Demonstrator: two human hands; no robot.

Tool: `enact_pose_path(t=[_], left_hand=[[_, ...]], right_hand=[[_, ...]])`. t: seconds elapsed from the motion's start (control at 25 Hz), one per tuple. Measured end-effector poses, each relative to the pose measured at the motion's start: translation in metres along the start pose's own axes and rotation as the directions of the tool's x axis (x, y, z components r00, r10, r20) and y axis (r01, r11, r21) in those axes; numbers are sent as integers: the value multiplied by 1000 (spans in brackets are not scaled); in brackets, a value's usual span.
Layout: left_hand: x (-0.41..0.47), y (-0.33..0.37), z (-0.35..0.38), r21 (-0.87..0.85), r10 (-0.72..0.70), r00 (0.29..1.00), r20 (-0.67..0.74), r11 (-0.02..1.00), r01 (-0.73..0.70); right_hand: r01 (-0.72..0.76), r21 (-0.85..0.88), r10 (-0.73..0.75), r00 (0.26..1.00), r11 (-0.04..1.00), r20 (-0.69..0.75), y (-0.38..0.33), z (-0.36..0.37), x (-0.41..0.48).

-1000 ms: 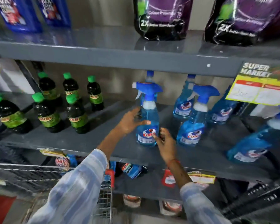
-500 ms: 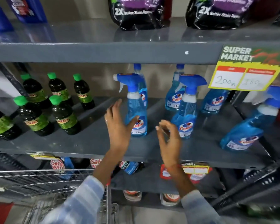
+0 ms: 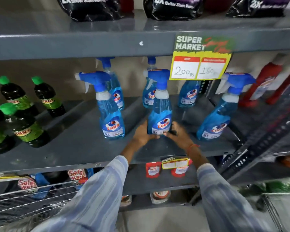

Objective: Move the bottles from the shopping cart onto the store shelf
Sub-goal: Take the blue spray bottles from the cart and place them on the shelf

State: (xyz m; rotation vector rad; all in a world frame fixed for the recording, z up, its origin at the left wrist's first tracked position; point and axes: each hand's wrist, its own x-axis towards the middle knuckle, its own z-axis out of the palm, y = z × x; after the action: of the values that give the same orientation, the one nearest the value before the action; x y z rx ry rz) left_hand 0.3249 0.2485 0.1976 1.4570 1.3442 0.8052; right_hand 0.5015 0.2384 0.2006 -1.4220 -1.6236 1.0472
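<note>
A translucent blue trigger-spray bottle with a blue nozzle and a "Colin" label (image 3: 159, 113) is seen upright near the front edge of a grey metal store shelf (image 3: 77, 144), its base gripped from both sides. The left hand (image 3: 141, 133) is wrapped around the lower left of the bottle, and the right hand (image 3: 176, 133) is pressed against its lower right, fingers curled on the label. Both arms are clad in pale blue striped sleeves (image 3: 97, 195).

A matching spray bottle (image 3: 110, 111) is stood just to the left, and a third (image 3: 219, 111) is seen tilted to the right; three more (image 3: 189, 94) are lined up behind, near the beige back wall. Dark bottles with green caps and green labels (image 3: 23, 126) are grouped at the left end of the same board, well apart from the sprays. Red bottles (image 3: 264, 86) are placed at the far right, beyond a perforated dark upright (image 3: 264, 141).

A green and yellow "SUPER MARKET" price card (image 3: 201, 59), marked by hand with 200 and 160, is hung from the edge of the shelf above, where black and purple pouches (image 3: 172, 7) are stacked. Red and white sachets (image 3: 152, 169) are shown on the lower tier. The wire frame of a shopping cart (image 3: 27, 200) is visible at bottom left, against the shelving.
</note>
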Motion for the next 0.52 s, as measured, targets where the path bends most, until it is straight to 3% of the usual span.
enact_pose_path(t=[0.12,0.24,0.4,0.48,0.52], left_hand=[[-28,7,12,126,12,997,-70,992,-3],[-42,2,21,152,83,993,-84,986,-70],[-42,9,18,168,54,997,-52,985,-45],[-57,14,15,96,84,994,-72,992,-77],[-68,13,12,65,123,981,-148,991,-114]], right_hand=[[9,8,-10,999,1000,54,18,-6,-19],[22,34,-23,999,999,45,28,-6,-34],[-8,21,6,997,1000,81,18,-7,-36],[29,24,-25,987,999,-156,4,-3,-50],[80,20,-68,933,997,-354,-4,3,-65]])
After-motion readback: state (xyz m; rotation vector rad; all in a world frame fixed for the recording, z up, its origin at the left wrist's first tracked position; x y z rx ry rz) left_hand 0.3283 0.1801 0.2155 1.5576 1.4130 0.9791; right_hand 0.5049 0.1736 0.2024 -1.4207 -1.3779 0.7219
